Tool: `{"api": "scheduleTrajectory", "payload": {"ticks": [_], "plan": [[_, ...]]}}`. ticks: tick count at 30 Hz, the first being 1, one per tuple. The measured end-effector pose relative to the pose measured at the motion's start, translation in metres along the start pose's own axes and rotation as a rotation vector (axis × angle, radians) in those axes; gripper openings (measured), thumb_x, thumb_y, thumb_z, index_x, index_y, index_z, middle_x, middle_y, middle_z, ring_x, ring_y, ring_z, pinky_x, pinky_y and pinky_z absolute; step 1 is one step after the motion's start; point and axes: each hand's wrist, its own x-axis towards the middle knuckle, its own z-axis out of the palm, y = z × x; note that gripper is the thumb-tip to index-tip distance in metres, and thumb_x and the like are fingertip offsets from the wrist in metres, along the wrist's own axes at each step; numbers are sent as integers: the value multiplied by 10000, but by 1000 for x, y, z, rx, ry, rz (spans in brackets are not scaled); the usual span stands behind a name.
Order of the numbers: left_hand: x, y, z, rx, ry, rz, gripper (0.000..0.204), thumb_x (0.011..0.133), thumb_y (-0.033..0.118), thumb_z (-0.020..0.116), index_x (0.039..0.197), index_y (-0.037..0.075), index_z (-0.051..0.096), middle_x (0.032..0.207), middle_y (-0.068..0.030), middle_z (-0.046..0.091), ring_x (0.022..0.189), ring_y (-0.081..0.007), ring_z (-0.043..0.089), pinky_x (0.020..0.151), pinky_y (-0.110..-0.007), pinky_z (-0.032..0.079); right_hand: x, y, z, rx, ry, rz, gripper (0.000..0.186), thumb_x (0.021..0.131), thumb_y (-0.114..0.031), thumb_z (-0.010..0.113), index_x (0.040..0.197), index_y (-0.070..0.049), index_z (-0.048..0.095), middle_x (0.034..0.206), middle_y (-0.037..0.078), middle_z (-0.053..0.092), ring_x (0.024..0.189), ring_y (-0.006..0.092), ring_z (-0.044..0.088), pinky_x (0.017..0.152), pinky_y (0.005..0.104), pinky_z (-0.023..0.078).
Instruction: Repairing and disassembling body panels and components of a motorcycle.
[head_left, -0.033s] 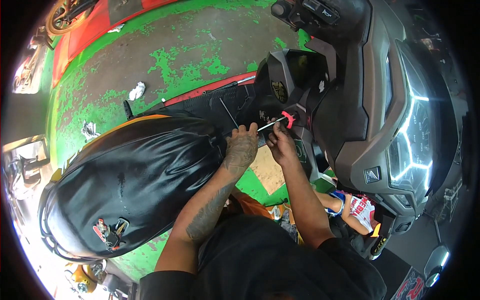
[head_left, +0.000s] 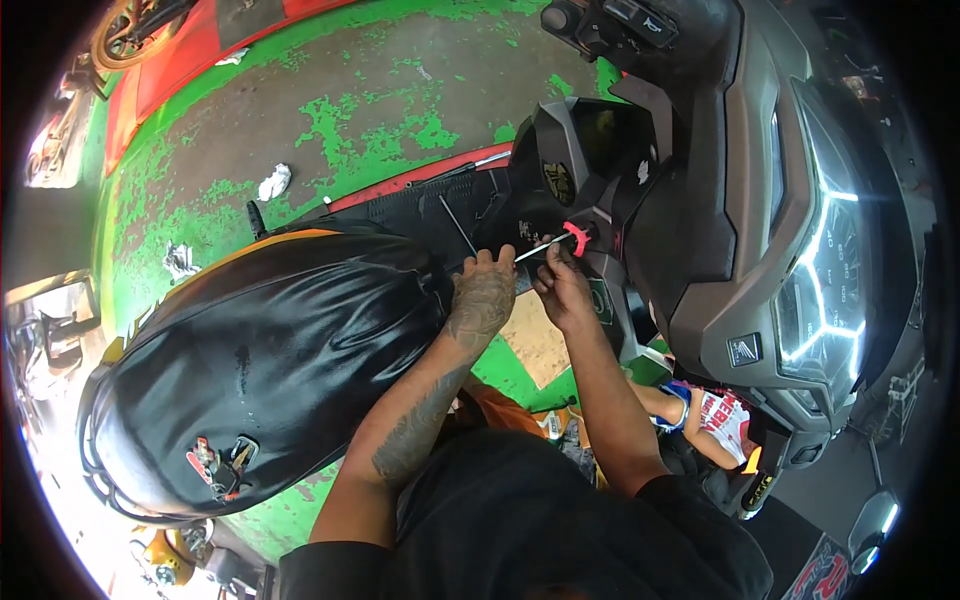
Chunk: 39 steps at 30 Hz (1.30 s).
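Observation:
My left hand [head_left: 484, 292] is closed around the near end of a slim metal-shafted tool, apparently a screwdriver [head_left: 532, 253]; its handle is hidden in my fist. The shaft slants up to the right, its tip end at a pink hook [head_left: 576, 240] on the scooter's inner front panel. My right hand [head_left: 564, 295] pinches the shaft near that end, thumb and fingers together just below the hook. Exactly what the tip touches is too small to tell. Another thin metal rod [head_left: 457, 222] rests over the dark footboard beyond my left hand.
The scooter's black seat [head_left: 290, 330] spreads to the left, with a small red-and-black object [head_left: 220, 467] on it. The grey front cowl and display [head_left: 822, 265] stand at right. A person in a white top [head_left: 722, 428] is beneath the handlebar. Crumpled paper [head_left: 274, 182] lies on the green floor.

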Motion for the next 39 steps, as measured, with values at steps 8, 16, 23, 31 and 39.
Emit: {"api": "scheduleTrajectory", "payload": {"ticks": [8, 16, 23, 31, 39], "plan": [[-2, 5, -6, 1, -4, 7, 198, 959, 250, 535, 1071, 92, 492, 1000, -181, 588, 981, -367, 606, 782, -503, 513, -1, -1, 1, 15, 13, -7, 159, 964, -281, 600, 1077, -175, 634, 927, -86, 611, 560, 42, 331, 520, 218, 307], [0, 5, -3, 18, 9, -13, 193, 940, 258, 551, 1069, 119, 517, 1003, -153, 583, 988, -343, 602, 774, -512, 505, 3, 0, -8, 27, -34, 6, 172, 958, -277, 608, 1089, -169, 629, 878, -92, 585, 564, 46, 341, 521, 221, 320], [3, -1, -6, 206, 525, 261, 105, 856, 245, 609, 910, 155, 604, 843, -52, 541, 845, -254, 614, 659, -439, 484, 0, -2, 14, 156, -6, 16, 212, 964, -265, 581, 1162, -193, 597, 803, -80, 492, 584, 67, 345, 547, 228, 318], [7, 12, -18, 52, 209, 175, 208, 900, 313, 585, 907, 107, 615, 802, -129, 656, 753, -317, 678, 646, -445, 532, 0, 0, 6, 144, -65, -1, 236, 988, -266, 538, 1210, -187, 559, 1008, -63, 597, 606, 68, 402, 577, 233, 373], [11, 11, -30, -76, 15, 26, 290, 878, 362, 608, 943, 82, 572, 851, -178, 668, 846, -367, 673, 745, -513, 515, 1, 3, 20, 154, -16, -30, 221, 1004, -243, 514, 1212, -179, 553, 1212, -40, 617, 578, 63, 391, 568, 226, 382]]}}
